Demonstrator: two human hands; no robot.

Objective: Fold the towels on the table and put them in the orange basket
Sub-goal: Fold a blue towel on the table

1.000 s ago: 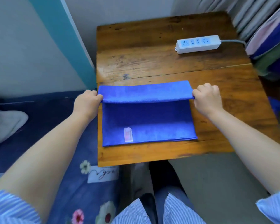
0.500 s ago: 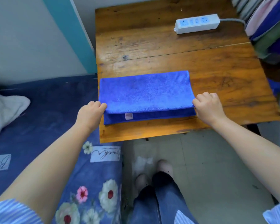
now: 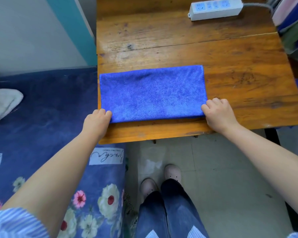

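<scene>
A blue towel [image 3: 151, 93] lies folded in half as a wide rectangle on the wooden table [image 3: 230, 69], close to its near edge. My left hand [image 3: 96, 121] pinches the towel's near left corner with curled fingers. At the near right corner my right hand [image 3: 218, 113] grips the cloth the same way. The top layer reaches the near edge and hides the layer below. No orange basket is in view.
A white power strip [image 3: 215, 8] with a grey cable lies at the table's far right. Folded fabrics [image 3: 292, 19] are stacked beyond the right edge. A bed with dark blue flowered bedding [image 3: 41, 134] adjoins the table's left side, with a white cloth [image 3: 2, 103] on it.
Both hands have drawn the towel's far edge toward me over the lower half, down to the near edge. The white label is now covered. The camera has tipped downward.
</scene>
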